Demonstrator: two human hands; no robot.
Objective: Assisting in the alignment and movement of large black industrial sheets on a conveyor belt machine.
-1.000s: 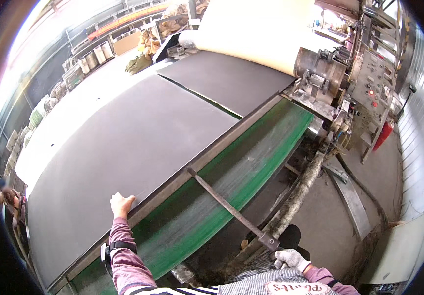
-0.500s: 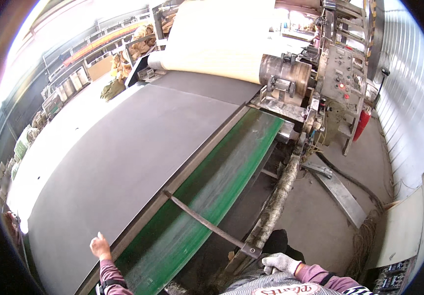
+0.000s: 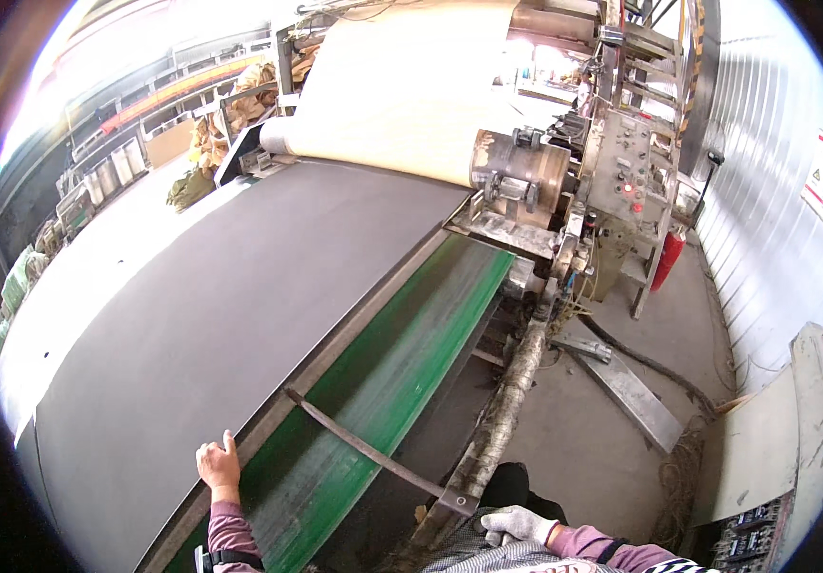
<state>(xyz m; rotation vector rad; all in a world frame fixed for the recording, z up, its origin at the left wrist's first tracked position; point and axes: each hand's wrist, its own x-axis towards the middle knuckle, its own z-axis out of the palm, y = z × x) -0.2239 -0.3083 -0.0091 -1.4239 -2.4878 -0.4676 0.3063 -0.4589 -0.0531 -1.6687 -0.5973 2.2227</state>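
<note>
My bare left hand is at the near edge of a wide grey sheet, thumb raised apart from loosely bent fingers. Whether it presses on the sheet I cannot tell. My right hand, in a light grey knitted glove, is closed in front of my checked apron. Whatever is inside its fingers is hidden. Just beyond that hand, a metal bar crosses from the sheet's edge rail to a bracket. Beneath the bar runs a green belt.
At the far end, a pale yellow web runs over a large roller. A control panel with lit red lamps stands beside it. A long rough pipe, a metal plank and a cabinet are on the right.
The view has shifted slightly right. My left hand has moved along the sheet's edge toward the crossbar, its thumb now raised. The line across the sheet near the roller no longer shows.
</note>
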